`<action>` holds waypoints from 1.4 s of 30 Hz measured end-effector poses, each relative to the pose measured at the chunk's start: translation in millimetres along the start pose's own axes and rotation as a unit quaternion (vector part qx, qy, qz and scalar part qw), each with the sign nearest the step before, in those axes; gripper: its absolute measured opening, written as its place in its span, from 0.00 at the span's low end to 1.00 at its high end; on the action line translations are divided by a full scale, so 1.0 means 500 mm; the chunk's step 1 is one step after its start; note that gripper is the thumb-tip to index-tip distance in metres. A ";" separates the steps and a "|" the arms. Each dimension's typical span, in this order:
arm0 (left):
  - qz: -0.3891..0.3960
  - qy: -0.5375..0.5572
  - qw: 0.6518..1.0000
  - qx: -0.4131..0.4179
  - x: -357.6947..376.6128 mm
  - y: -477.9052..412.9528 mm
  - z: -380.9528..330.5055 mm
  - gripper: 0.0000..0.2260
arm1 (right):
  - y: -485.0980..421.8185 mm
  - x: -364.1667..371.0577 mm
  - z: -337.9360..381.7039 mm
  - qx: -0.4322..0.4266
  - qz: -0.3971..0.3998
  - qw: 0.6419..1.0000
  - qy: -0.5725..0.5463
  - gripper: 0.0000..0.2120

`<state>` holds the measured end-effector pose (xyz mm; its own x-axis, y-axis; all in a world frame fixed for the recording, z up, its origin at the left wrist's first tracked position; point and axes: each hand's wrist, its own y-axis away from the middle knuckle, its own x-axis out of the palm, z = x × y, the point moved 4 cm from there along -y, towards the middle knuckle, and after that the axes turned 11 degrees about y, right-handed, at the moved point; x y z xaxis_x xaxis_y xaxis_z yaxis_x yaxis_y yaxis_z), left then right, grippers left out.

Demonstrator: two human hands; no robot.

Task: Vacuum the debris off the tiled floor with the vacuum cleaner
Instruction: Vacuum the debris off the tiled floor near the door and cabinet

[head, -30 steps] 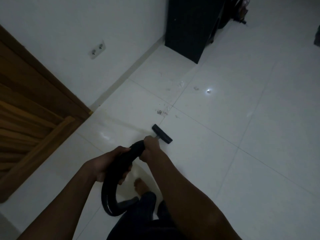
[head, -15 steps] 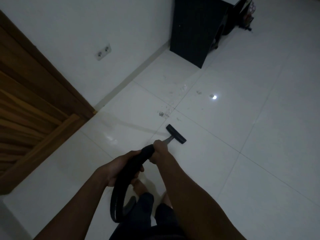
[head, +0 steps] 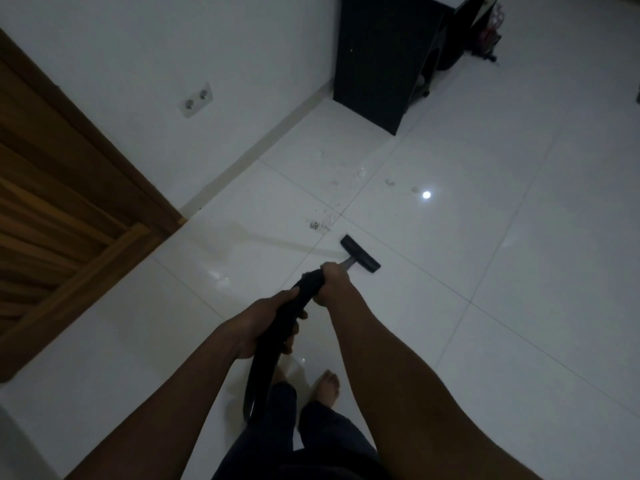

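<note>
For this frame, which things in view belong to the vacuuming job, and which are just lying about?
Part of the job:
hose, gripped by the left hand and right hand; nozzle on the tiled floor; dark debris just ahead of it; paler scraps further along.

Just there:
black cabinet; wall socket; wooden door.
</note>
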<state>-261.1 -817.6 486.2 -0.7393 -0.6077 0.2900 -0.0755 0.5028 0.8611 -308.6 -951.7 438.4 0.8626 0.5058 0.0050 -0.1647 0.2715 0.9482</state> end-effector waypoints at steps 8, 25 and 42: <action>0.013 -0.013 1.000 0.008 0.066 -0.009 0.020 0.27 | 0.015 -0.053 0.008 -0.019 0.024 0.999 -0.026 0.16; 0.080 -0.029 0.996 0.002 0.107 -0.047 -0.006 0.29 | 0.000 -0.118 0.075 -0.037 0.029 0.999 -0.006 0.17; 0.067 -0.095 0.993 0.005 0.093 -0.179 -0.170 0.30 | -0.086 -0.077 0.243 -0.019 -0.001 1.000 0.007 0.19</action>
<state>-231.8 -943.2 458.0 -0.8557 -0.4094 0.3166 0.0259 0.5772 0.8162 -276.7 -1082.2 436.0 0.8558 0.5174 -0.0011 -0.1816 0.3023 0.9357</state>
